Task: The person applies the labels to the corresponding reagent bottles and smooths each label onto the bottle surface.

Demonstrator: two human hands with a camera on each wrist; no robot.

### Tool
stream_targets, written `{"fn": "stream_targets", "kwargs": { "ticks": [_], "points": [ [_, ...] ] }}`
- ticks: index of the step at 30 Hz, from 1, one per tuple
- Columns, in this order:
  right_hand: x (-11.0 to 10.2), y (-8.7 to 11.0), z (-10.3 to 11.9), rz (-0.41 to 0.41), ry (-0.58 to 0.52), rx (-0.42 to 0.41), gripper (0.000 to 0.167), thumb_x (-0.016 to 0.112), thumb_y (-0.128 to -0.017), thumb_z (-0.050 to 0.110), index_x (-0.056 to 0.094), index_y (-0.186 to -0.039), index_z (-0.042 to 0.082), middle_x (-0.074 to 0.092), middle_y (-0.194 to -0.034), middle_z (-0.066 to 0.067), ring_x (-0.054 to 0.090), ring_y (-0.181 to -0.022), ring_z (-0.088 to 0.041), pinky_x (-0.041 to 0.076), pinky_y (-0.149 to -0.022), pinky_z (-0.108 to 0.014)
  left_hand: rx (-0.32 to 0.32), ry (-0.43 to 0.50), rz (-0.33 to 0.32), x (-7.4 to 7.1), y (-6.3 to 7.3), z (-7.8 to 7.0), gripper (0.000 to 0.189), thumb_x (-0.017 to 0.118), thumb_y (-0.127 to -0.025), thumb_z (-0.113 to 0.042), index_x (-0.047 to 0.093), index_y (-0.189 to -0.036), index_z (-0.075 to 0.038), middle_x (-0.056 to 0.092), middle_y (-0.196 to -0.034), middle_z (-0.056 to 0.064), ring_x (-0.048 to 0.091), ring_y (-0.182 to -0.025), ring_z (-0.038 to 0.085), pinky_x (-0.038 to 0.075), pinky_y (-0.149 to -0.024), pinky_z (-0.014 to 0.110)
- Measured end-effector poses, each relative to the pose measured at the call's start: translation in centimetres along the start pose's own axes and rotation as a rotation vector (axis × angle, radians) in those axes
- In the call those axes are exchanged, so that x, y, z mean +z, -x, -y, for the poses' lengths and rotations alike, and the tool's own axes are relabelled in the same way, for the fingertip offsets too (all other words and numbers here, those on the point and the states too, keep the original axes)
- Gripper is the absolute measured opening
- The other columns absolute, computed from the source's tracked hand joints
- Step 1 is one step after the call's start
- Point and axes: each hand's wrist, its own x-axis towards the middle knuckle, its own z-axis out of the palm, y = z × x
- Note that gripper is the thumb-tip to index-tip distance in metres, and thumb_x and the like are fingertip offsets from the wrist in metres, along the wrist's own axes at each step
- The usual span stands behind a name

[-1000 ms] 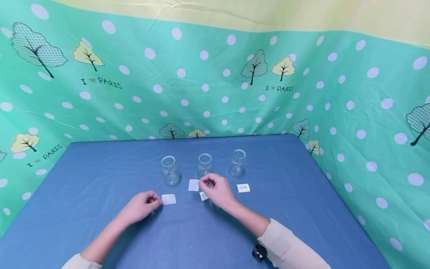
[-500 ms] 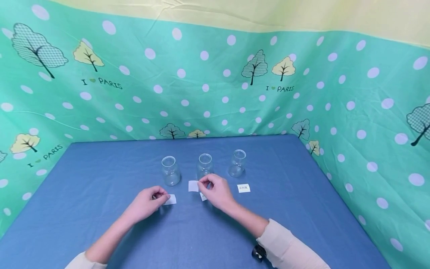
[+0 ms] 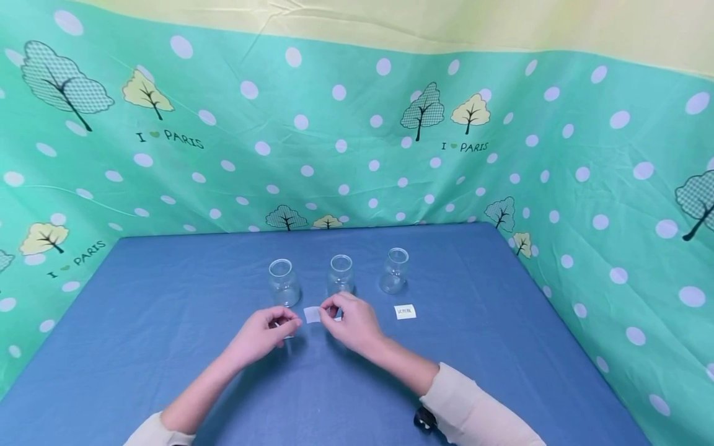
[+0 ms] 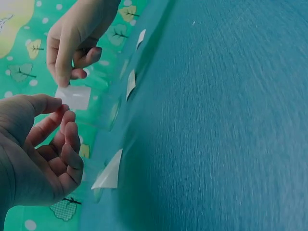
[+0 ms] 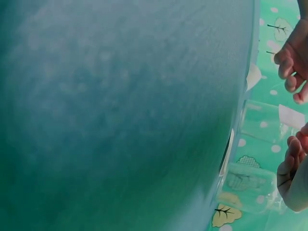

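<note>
My right hand (image 3: 354,323) pinches a small white paper label (image 3: 312,314) by its right edge, above the table. Close to its other edge are the thumb and forefinger of my left hand (image 3: 261,337), the remaining fingers loosely curled. A narrow gap shows between left fingertips and label in the head view. Below the left hand lies another label (image 4: 109,173), tilted up at one corner and mostly hidden in the head view. A third label (image 4: 131,85) sits under the right hand. One with handwritten characters (image 3: 405,311) lies further right.
Clear glass jars without lids stand in a row behind the hands: a left jar (image 3: 284,290), a middle jar (image 3: 341,275) partly behind the right hand, and a right jar (image 3: 394,275). A blue cloth (image 3: 491,371) covers the table. Green patterned curtain (image 3: 346,179) hangs behind.
My left hand has moved right, across the label on the table, toward the held label. My right hand has shifted slightly left and down with its label, bringing the hands closer together.
</note>
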Motion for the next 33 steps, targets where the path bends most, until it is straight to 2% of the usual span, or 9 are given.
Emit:
{"fn": "stream_targets", "kwargs": {
  "ticks": [3, 7, 12, 23, 28, 33],
  "points": [
    [0.10, 0.09, 0.08, -0.009, 0.030, -0.045, 0.005, 0.066, -0.082, 0.020, 0.070, -0.083, 0.018, 0.057, -0.070, 0.008, 0.045, -0.058, -0.001, 0.033, -0.053, -0.010, -0.001, 0.032, -0.009, 0.23, -0.12, -0.01, 0.022, 0.064, -0.088, -0.023, 0.067, -0.098, -0.004, 0.058, -0.074, 0.005, 0.051, -0.056, 0.009, 0.049, -0.055, 0.025],
    [0.12, 0.22, 0.21, -0.020, 0.047, -0.109, 0.005, 0.066, -0.083, 0.020, 0.070, -0.083, 0.017, 0.059, -0.071, 0.007, 0.052, -0.059, -0.005, 0.035, -0.054, -0.009, -0.010, 0.035, -0.014, 0.44, -0.30, 0.18, 0.024, 0.064, -0.088, -0.024, 0.067, -0.100, -0.004, 0.059, -0.075, 0.005, 0.054, -0.057, 0.012, 0.049, -0.057, 0.026],
    [0.22, 0.38, 0.35, -0.041, 0.071, -0.207, 0.003, 0.068, -0.081, 0.018, 0.069, -0.083, 0.017, 0.061, -0.073, 0.005, 0.057, -0.063, -0.007, 0.038, -0.056, -0.008, -0.061, 0.042, -0.021, 0.56, -0.44, 0.40, 0.028, 0.063, -0.089, -0.029, 0.067, -0.103, -0.005, 0.061, -0.078, 0.007, 0.057, -0.060, 0.017, 0.049, -0.059, 0.029],
    [0.53, 0.54, 0.73, -0.057, 0.154, -0.356, 0.006, 0.071, -0.079, 0.020, 0.069, -0.084, 0.017, 0.062, -0.074, 0.005, 0.056, -0.062, -0.003, 0.040, -0.054, -0.009, -0.134, 0.144, -0.028, 0.52, -0.46, 0.34, 0.037, 0.063, -0.089, -0.033, 0.065, -0.104, 0.001, 0.063, -0.079, 0.008, 0.055, -0.058, 0.012, 0.046, -0.053, 0.028],
    [0.57, 0.62, 0.83, -0.043, 0.197, -0.374, 0.006, 0.071, -0.079, 0.021, 0.069, -0.085, 0.018, 0.060, -0.074, 0.006, 0.051, -0.058, -0.001, 0.038, -0.052, -0.010, -0.123, 0.138, -0.040, 0.60, -0.52, 0.50, 0.034, 0.062, -0.090, -0.029, 0.065, -0.100, 0.004, 0.063, -0.077, 0.008, 0.054, -0.056, 0.011, 0.046, -0.051, 0.028],
    [0.36, 0.71, 1.00, 0.016, 0.196, -0.330, 0.008, 0.070, -0.081, 0.023, 0.069, -0.088, 0.019, 0.060, -0.077, 0.005, 0.051, -0.059, -0.002, 0.038, -0.051, -0.011, -0.113, 0.129, -0.053, 0.65, -0.55, 0.58, 0.028, 0.061, -0.090, -0.023, 0.065, -0.098, 0.003, 0.063, -0.076, 0.009, 0.054, -0.055, 0.012, 0.045, -0.050, 0.027]
  ]
}}
